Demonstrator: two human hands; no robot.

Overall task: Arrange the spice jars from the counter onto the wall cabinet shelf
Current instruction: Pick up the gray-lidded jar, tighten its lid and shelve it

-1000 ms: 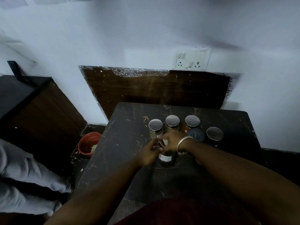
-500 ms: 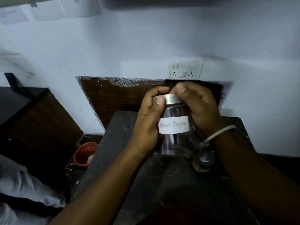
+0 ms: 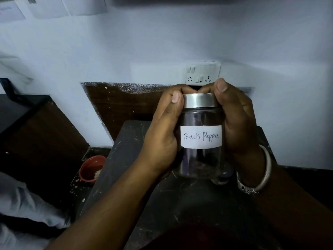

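Note:
A glass spice jar (image 3: 201,159) with a steel lid and a white label reading "Black Pepper" is held upright in the air above the dark counter (image 3: 126,159). My left hand (image 3: 162,138) grips its left side, thumb up by the lid. My right hand (image 3: 236,123) grips its right side, thumb at the lid's edge. Just below the jar's base, part of another jar (image 3: 222,179) shows on the counter. The remaining jars are hidden behind the held jar and my hands. The wall cabinet shelf is out of view.
A socket and switch plate (image 3: 202,73) is on the white wall above a brown wooden panel (image 3: 122,107). A red bowl (image 3: 91,168) sits low at the counter's left. A dark wooden unit (image 3: 36,134) stands further left, with pale cloth (image 3: 23,210) below it.
Both hands lifted the Black Pepper jar off the counter, where it stood among the other jars, and brought it higher and closer to the camera. The label now faces me squarely.

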